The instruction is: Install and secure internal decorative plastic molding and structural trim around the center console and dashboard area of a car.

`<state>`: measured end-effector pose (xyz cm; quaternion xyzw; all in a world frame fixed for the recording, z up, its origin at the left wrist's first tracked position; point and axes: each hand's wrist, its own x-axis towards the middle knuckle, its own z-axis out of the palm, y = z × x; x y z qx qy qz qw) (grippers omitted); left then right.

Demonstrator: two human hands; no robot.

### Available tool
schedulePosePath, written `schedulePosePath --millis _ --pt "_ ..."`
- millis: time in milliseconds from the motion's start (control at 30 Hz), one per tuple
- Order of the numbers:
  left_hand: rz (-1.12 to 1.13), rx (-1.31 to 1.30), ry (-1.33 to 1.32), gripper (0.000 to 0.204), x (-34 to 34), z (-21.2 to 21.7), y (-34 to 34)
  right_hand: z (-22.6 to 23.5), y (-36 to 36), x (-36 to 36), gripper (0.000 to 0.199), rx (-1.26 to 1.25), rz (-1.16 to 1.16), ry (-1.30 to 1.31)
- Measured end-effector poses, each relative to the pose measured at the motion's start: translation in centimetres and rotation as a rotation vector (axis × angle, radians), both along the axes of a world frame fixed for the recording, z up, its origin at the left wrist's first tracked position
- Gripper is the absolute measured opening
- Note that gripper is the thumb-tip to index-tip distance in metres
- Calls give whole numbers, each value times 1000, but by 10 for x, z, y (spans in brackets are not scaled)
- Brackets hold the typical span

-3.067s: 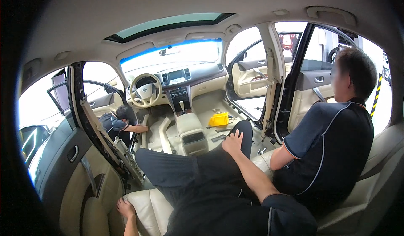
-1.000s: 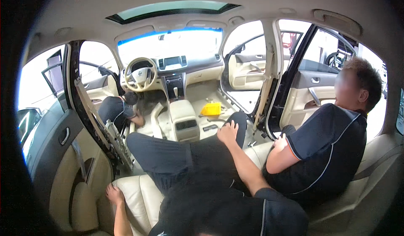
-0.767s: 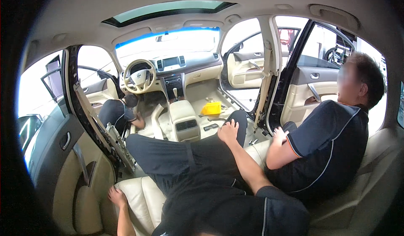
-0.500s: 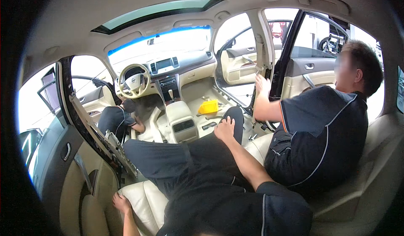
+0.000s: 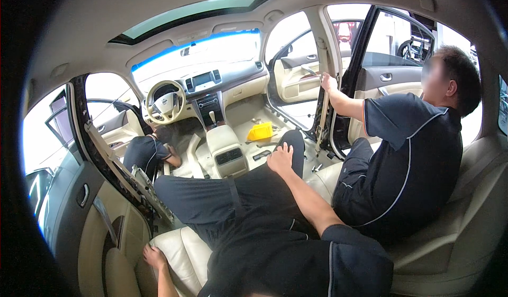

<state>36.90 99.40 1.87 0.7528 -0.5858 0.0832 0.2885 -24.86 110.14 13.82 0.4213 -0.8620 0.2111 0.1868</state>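
My right hand (image 5: 280, 158) lies on my right knee (image 5: 292, 142) with its fingers spread and nothing in it. Down at the left, my left hand (image 5: 153, 256) rests against the outer edge of the cream rear seat (image 5: 182, 254), beside the rear door panel (image 5: 90, 212). Its fingers lie loosely over the seat edge, partly out of sight, and no object shows in it. My legs in dark trousers stretch toward the centre console (image 5: 226, 147).
A person (image 5: 405, 159) sits at my right, one hand (image 5: 329, 82) at the door pillar. Another person (image 5: 145, 151) crouches by the driver's doorway. On the bare front floor lie a yellow bin (image 5: 260, 131) and several small tools. The steering wheel (image 5: 165, 102) is at front left.
The person at my right has moved their raised hand up to the pillar. My view has shifted slightly. Both my hands stay where they were.
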Motion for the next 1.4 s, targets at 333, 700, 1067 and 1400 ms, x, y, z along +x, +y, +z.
schedulePosePath --millis 333,700,1067,1400 --pt "3 -38 -28 36 0 -1 -3 7 2 0 43 33 2 -32" --pt "-10 -33 -20 37 0 0 -1 4 1 -2 39 -22 -5 -23" --pt "-2 -61 -52 36 -2 3 2 9 3 0 40 26 7 -24" --pt "-18 -81 -52 35 1 -3 -2 5 2 -2 40 6 2 -5"
